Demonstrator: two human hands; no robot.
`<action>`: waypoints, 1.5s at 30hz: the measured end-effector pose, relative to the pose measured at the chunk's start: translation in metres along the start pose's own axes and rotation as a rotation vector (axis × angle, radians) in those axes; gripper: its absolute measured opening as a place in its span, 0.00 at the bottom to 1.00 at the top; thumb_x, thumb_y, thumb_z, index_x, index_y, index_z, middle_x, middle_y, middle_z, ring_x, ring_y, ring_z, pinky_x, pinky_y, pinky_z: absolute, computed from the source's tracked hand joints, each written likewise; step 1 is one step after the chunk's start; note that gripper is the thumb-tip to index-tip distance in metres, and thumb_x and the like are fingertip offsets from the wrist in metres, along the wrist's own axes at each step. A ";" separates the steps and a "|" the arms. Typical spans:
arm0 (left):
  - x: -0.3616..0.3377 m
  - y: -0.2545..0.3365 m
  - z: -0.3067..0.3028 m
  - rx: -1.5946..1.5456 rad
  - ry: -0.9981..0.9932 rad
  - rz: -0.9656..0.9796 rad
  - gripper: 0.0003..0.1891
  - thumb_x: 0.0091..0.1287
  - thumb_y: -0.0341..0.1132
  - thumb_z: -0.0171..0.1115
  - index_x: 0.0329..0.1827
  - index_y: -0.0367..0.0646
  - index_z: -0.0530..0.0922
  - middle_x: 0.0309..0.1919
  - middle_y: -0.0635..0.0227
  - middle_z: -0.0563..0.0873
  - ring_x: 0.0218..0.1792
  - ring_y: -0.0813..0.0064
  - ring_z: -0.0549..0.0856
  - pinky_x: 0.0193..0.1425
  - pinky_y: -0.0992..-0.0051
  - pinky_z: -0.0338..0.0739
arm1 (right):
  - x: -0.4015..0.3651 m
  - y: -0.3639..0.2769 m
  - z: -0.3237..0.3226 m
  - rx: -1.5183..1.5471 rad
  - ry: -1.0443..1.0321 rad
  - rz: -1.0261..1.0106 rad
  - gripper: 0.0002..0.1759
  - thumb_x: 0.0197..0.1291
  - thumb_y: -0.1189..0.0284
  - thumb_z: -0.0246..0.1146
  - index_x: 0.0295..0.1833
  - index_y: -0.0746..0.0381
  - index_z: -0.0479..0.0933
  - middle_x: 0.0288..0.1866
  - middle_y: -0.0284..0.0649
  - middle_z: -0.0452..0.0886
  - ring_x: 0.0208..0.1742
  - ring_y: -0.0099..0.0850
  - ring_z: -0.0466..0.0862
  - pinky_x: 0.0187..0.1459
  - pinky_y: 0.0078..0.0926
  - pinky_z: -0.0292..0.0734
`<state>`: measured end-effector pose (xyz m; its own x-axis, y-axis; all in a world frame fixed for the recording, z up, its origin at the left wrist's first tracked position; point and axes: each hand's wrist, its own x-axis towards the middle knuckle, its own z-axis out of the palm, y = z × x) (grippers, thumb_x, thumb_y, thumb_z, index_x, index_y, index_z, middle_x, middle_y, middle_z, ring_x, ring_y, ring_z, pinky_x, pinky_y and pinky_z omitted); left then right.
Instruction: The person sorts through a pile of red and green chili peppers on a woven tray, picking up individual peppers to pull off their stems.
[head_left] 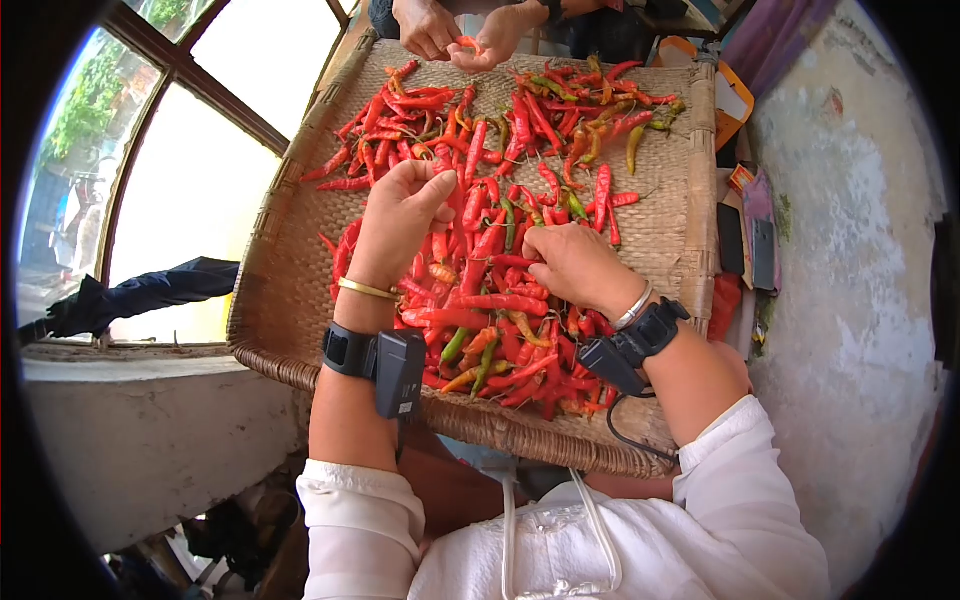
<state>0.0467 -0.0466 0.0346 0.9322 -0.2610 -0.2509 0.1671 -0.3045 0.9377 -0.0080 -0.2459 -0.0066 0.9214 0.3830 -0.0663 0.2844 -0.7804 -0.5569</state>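
Note:
A woven tray (675, 215) holds a large pile of chili peppers (470, 325), mostly red, with some green and orange ones among them. My left hand (405, 215) is over the pile's left side, thumb and fingers pinched together near the stem end of a red pepper; what lies between the fingertips is too small to make out. My right hand (578, 262) rests at the right part of the pile, palm down, with its fingers curled among red peppers. Its fingertips are partly hidden, and I cannot make out what they grip.
Across the tray, another person's hands (470, 35) hold a red pepper. Windows (180, 170) and a dark folded umbrella (160, 297) are at the left. A phone (763, 253) and other items stand between the tray and the right wall (850, 200).

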 end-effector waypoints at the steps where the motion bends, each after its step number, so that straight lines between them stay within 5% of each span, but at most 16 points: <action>1: 0.007 -0.004 0.005 -0.301 0.138 0.117 0.13 0.63 0.34 0.59 0.46 0.36 0.74 0.31 0.71 0.79 0.27 0.83 0.79 0.30 0.83 0.74 | 0.000 -0.003 -0.002 0.007 -0.010 0.007 0.08 0.48 0.72 0.62 0.34 0.62 0.73 0.32 0.45 0.79 0.38 0.44 0.80 0.41 0.40 0.74; 2: 0.011 -0.007 0.008 -0.603 0.272 0.226 0.18 0.63 0.35 0.59 0.52 0.32 0.72 0.37 0.66 0.80 0.29 0.80 0.81 0.32 0.81 0.76 | -0.002 -0.005 -0.002 0.018 -0.027 0.021 0.08 0.48 0.71 0.61 0.34 0.62 0.73 0.30 0.46 0.80 0.37 0.44 0.80 0.40 0.41 0.74; 4: 0.010 -0.007 0.007 -0.560 0.257 0.216 0.22 0.64 0.34 0.58 0.57 0.31 0.69 0.41 0.63 0.79 0.28 0.80 0.80 0.31 0.81 0.76 | 0.001 -0.002 -0.003 0.056 0.006 0.007 0.08 0.49 0.71 0.61 0.35 0.62 0.75 0.29 0.44 0.80 0.35 0.41 0.81 0.39 0.38 0.75; 7: -0.001 -0.008 0.012 -0.065 -0.093 0.081 0.16 0.65 0.38 0.58 0.51 0.36 0.75 0.34 0.72 0.82 0.23 0.86 0.76 0.28 0.85 0.73 | 0.004 -0.001 -0.012 0.511 0.010 0.102 0.09 0.52 0.72 0.60 0.38 0.64 0.77 0.25 0.37 0.79 0.27 0.25 0.79 0.31 0.24 0.74; 10: -0.010 -0.001 0.020 0.238 -0.345 0.099 0.15 0.61 0.40 0.61 0.43 0.36 0.79 0.26 0.66 0.82 0.26 0.82 0.80 0.31 0.78 0.74 | 0.008 0.005 -0.014 0.908 0.047 0.177 0.07 0.55 0.74 0.58 0.38 0.65 0.76 0.26 0.33 0.78 0.26 0.20 0.77 0.30 0.18 0.73; 14: -0.009 -0.017 0.026 0.390 -0.301 0.329 0.12 0.59 0.36 0.63 0.39 0.36 0.80 0.21 0.67 0.79 0.25 0.82 0.77 0.31 0.78 0.73 | 0.005 0.008 -0.022 1.161 0.086 0.254 0.07 0.60 0.74 0.56 0.39 0.66 0.76 0.26 0.31 0.76 0.25 0.17 0.75 0.28 0.14 0.73; 18: -0.009 -0.007 0.019 0.312 -0.335 0.138 0.10 0.58 0.35 0.63 0.36 0.35 0.79 0.19 0.69 0.78 0.23 0.83 0.76 0.29 0.78 0.71 | 0.006 0.007 -0.022 1.277 0.220 0.260 0.07 0.60 0.73 0.56 0.40 0.65 0.75 0.26 0.31 0.76 0.24 0.16 0.74 0.27 0.13 0.72; 21: -0.005 -0.008 0.004 0.225 -0.297 -0.024 0.08 0.59 0.34 0.62 0.31 0.36 0.79 0.20 0.74 0.78 0.22 0.86 0.74 0.26 0.81 0.69 | 0.007 0.010 -0.019 1.213 0.253 0.312 0.07 0.61 0.72 0.56 0.40 0.65 0.75 0.25 0.30 0.76 0.23 0.15 0.74 0.26 0.12 0.71; 25: 0.003 -0.010 -0.008 0.262 -0.125 0.045 0.07 0.62 0.33 0.60 0.35 0.37 0.79 0.21 0.77 0.78 0.24 0.88 0.75 0.26 0.85 0.70 | 0.006 0.014 -0.016 1.240 0.203 0.318 0.08 0.61 0.70 0.56 0.40 0.64 0.75 0.24 0.30 0.75 0.22 0.14 0.73 0.26 0.11 0.70; 28: 0.008 -0.014 -0.008 0.138 0.265 0.300 0.14 0.62 0.37 0.60 0.39 0.32 0.77 0.33 0.67 0.82 0.31 0.82 0.80 0.33 0.79 0.75 | 0.006 0.010 -0.018 1.236 0.246 0.397 0.09 0.60 0.69 0.57 0.38 0.64 0.76 0.25 0.31 0.76 0.22 0.15 0.74 0.26 0.13 0.70; 29: 0.025 -0.041 -0.011 0.577 0.537 0.632 0.16 0.60 0.38 0.63 0.40 0.32 0.77 0.40 0.59 0.82 0.34 0.72 0.82 0.35 0.72 0.76 | 0.006 0.009 -0.019 1.060 0.155 0.367 0.10 0.59 0.69 0.57 0.38 0.65 0.76 0.26 0.31 0.77 0.23 0.16 0.75 0.26 0.15 0.71; 32: 0.003 -0.027 -0.004 0.728 0.273 0.437 0.15 0.55 0.40 0.64 0.35 0.35 0.79 0.34 0.53 0.82 0.32 0.56 0.82 0.40 0.60 0.75 | 0.008 0.016 -0.006 0.682 0.022 0.236 0.12 0.55 0.68 0.60 0.39 0.66 0.77 0.29 0.37 0.80 0.27 0.26 0.80 0.31 0.26 0.74; 33: -0.004 -0.016 0.003 0.766 0.137 0.209 0.15 0.54 0.43 0.64 0.29 0.37 0.81 0.28 0.56 0.82 0.32 0.56 0.82 0.38 0.61 0.76 | 0.007 0.012 -0.004 0.490 -0.053 0.180 0.13 0.54 0.66 0.61 0.40 0.64 0.77 0.31 0.39 0.81 0.31 0.31 0.80 0.35 0.29 0.74; 36: -0.011 -0.016 0.021 1.099 -0.040 0.092 0.16 0.53 0.47 0.64 0.25 0.40 0.81 0.25 0.57 0.82 0.31 0.57 0.82 0.35 0.61 0.77 | 0.001 0.000 -0.006 0.271 -0.174 0.135 0.17 0.50 0.63 0.62 0.44 0.61 0.76 0.36 0.45 0.81 0.41 0.41 0.80 0.43 0.35 0.73; 41: -0.012 -0.035 0.031 1.203 -0.045 0.195 0.15 0.50 0.45 0.64 0.22 0.41 0.77 0.23 0.57 0.80 0.29 0.57 0.81 0.33 0.60 0.74 | -0.002 0.001 -0.002 0.168 -0.143 0.055 0.23 0.49 0.66 0.64 0.52 0.61 0.72 0.25 0.40 0.78 0.28 0.35 0.79 0.32 0.31 0.72; 45: -0.008 -0.028 0.024 1.116 -0.138 0.199 0.14 0.52 0.44 0.63 0.28 0.40 0.80 0.25 0.56 0.82 0.30 0.58 0.83 0.34 0.62 0.77 | -0.003 0.002 -0.006 0.187 -0.194 -0.015 0.25 0.49 0.67 0.63 0.54 0.61 0.70 0.25 0.41 0.78 0.29 0.36 0.79 0.33 0.31 0.72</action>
<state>0.0274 -0.0577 0.0044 0.8554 -0.4733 -0.2104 -0.4227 -0.8726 0.2447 -0.0088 -0.2513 -0.0026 0.8440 0.4957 -0.2047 0.2268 -0.6758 -0.7013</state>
